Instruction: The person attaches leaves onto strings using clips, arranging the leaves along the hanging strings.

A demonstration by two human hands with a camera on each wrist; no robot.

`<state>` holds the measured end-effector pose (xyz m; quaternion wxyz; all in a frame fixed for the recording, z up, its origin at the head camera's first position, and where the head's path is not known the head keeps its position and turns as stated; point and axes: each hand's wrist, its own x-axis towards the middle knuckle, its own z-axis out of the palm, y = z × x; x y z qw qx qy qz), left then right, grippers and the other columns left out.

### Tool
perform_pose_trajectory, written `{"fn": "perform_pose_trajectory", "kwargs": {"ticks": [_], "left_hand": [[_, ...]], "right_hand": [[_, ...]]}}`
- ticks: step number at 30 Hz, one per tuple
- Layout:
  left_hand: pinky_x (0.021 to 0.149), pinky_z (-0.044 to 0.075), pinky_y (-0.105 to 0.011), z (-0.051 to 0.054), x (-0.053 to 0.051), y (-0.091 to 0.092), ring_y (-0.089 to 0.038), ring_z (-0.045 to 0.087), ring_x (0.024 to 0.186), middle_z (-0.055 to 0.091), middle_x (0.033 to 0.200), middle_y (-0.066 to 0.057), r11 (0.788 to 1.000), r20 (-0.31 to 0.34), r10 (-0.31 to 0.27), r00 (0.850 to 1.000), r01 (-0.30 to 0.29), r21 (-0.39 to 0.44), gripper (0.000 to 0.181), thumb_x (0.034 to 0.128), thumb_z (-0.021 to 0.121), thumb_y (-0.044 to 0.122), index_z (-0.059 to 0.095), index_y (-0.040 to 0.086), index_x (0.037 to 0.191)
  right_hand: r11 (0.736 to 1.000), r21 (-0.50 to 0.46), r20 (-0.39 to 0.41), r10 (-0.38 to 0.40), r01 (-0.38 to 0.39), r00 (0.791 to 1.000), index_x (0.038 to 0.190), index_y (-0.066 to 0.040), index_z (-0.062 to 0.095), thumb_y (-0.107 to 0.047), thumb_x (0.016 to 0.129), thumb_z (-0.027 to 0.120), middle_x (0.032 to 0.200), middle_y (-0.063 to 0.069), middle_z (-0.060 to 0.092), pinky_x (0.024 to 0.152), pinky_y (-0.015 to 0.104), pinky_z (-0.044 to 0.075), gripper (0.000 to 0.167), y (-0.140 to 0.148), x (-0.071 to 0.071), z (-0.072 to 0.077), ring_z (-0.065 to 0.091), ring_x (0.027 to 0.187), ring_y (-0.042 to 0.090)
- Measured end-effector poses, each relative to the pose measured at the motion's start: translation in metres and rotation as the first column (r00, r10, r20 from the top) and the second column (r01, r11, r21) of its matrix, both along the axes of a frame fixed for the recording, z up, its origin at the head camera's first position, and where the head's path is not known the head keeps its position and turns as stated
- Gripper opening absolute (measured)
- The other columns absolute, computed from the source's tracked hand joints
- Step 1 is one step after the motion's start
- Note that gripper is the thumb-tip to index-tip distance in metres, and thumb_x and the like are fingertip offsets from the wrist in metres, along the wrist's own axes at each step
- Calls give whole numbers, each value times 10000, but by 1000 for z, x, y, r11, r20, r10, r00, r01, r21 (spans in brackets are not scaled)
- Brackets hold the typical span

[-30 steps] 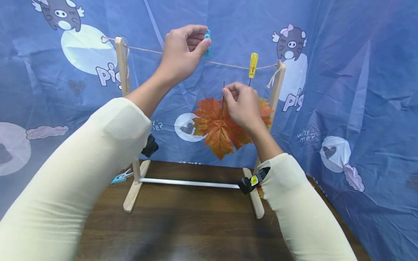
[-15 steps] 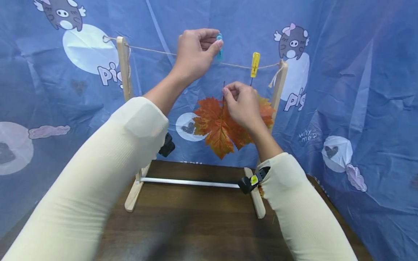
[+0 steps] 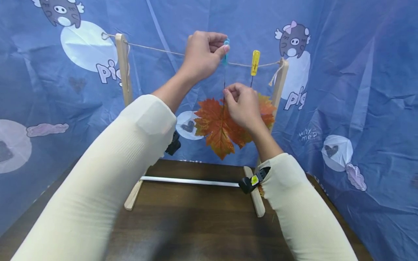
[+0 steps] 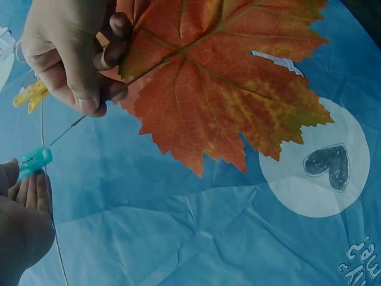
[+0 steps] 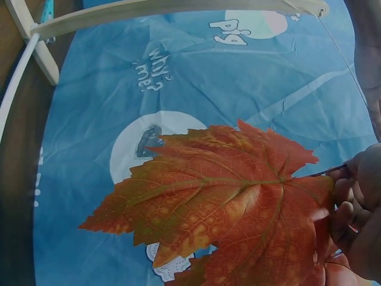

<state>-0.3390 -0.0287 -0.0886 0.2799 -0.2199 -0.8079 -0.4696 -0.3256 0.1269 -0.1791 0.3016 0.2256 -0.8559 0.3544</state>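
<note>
From a pale wooden post, thin beige twine was strung, and at it a slim teal clothespin was pinched by the left hand; whether the twine was caught in it could not be told. Below the clothespin, a broad orange-red lobed leaf was held by its thin dark stem in the right hand, its blade spread below and partly behind that hand. Farther right, a flat yellow clothespin was fastened on the twine above an orange-yellow leaf.
</note>
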Motion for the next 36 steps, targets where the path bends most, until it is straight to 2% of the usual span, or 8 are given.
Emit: {"fn": "perform_pose_trajectory", "kwargs": {"ticks": [6,18,29,36], "left_hand": [[917,531,-202,0,1,2,-127,681,1107,703,1268,-69,1000,17,-2,1000,2,-12,368,1033,627,200,644,76,1378],[938,522,-193,0,1,-6,-123,681,1122,719,1254,-66,998,80,15,997,-9,-65,353,1024,646,230,676,72,1337],[940,516,-188,1,1,-7,-123,685,1116,725,1241,-68,998,68,12,998,-8,-54,340,1025,645,216,682,65,1327],[928,520,-178,1,1,-8,-118,695,1099,731,1228,-70,998,82,2,997,3,-55,339,1019,653,207,685,54,1319]], "right_hand": [[1000,-8,8,-1,1,1000,1077,15,723,-191,1063,571,901,113,737,642,307,487,256,1,0,0,641,732,212],[1000,-16,7,17,-17,1000,1049,16,721,-175,1056,585,864,106,725,610,287,463,235,-3,-1,2,608,690,188],[999,22,-10,33,-33,999,1015,-10,716,-172,1059,575,801,108,708,555,290,430,219,-5,-2,-3,564,613,199],[999,-9,-3,35,-35,999,1014,9,712,-175,1060,574,809,115,703,559,286,437,235,-7,-1,0,571,622,193]]}}
